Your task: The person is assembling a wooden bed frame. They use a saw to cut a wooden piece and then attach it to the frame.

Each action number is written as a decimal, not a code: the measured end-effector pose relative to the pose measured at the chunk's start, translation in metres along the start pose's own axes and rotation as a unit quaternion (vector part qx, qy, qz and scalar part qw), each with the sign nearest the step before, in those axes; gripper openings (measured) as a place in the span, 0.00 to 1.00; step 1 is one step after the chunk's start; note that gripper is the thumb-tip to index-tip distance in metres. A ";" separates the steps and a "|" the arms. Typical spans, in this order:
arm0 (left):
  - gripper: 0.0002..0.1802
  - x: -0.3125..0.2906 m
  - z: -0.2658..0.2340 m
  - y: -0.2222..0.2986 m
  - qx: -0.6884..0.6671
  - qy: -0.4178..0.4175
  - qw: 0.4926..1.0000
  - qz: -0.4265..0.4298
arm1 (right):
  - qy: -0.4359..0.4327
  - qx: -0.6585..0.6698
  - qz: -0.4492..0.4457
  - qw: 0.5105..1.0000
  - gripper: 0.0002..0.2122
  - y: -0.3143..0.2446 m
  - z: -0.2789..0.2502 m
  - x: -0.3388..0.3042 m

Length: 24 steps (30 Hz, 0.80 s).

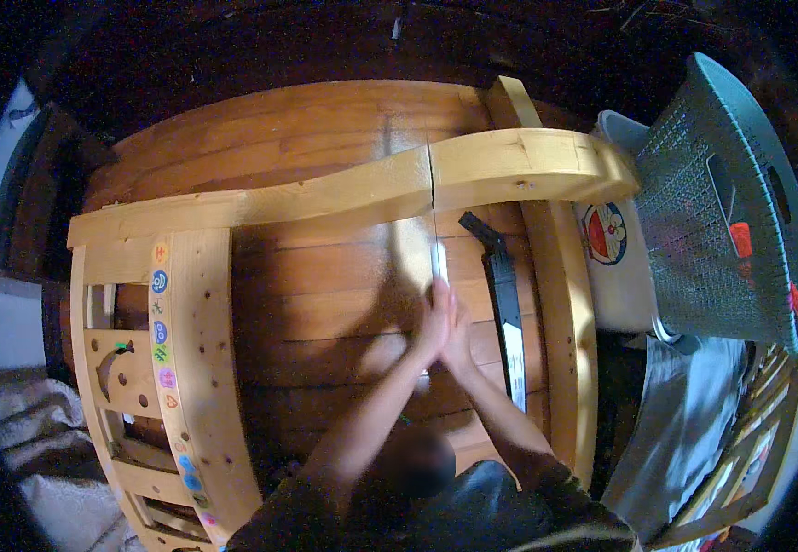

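A hand saw with a white handle points away from me, its thin blade seen edge-on. The blade crosses a curved pale wooden beam, along a dark line in the wood. My left hand and my right hand are pressed together, closed around the handle's near end. The fingers partly hide one another. To the right of my hands, a long black case-like object with a white label lies on the wooden floor.
A wooden frame panel with stickers stands at left, joined to the beam. Another wooden post runs along the right. Beyond it are a grey-green woven basket, a pale bin and grey cloth.
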<state>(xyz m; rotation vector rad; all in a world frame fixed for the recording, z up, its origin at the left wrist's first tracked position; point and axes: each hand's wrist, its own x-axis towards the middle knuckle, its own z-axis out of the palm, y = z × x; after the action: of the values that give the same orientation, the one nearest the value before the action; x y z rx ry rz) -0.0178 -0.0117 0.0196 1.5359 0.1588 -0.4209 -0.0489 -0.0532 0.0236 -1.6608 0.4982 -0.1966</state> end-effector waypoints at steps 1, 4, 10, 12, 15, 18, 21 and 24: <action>0.26 -0.027 0.000 -0.040 0.009 0.019 0.999 0.032 | 0.027 -0.266 -0.170 0.949 0.15 0.019 -0.008 -0.038; 0.21 -0.095 -0.010 -0.057 -0.520 -0.179 0.821 -0.156 | 0.150 -0.497 -0.335 0.786 0.22 0.036 -0.008 -0.117; 0.20 -0.123 -0.008 -0.021 -0.407 -0.027 0.898 -0.163 | 0.192 -0.493 -0.327 0.783 0.18 0.024 0.005 -0.110; 0.19 -0.057 -0.016 0.006 -0.089 -0.061 0.990 -0.086 | -0.045 -0.218 -0.092 0.970 0.13 0.034 -0.013 -0.045; 0.29 0.030 -0.003 0.016 0.031 0.005 0.999 0.025 | 0.004 -0.129 -0.137 0.982 0.11 0.028 0.004 0.023; 0.24 0.041 -0.009 0.033 -0.054 -0.027 0.998 0.015 | -0.024 -0.083 -0.088 0.992 0.12 -0.018 0.014 0.045; 0.22 0.025 -0.005 0.036 -0.131 0.001 0.991 -0.016 | -0.021 -0.105 -0.021 0.994 0.14 -0.028 0.010 0.031; 0.18 -0.046 -0.006 -0.017 -0.247 -0.038 0.957 -0.147 | 0.055 -0.162 -0.099 0.980 0.14 0.012 -0.007 -0.049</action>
<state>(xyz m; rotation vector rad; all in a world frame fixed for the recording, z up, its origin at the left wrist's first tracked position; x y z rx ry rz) -0.0650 0.0024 0.0202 1.0032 0.4038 -0.6223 -0.0977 -0.0391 0.0207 -2.0279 0.4647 -0.3728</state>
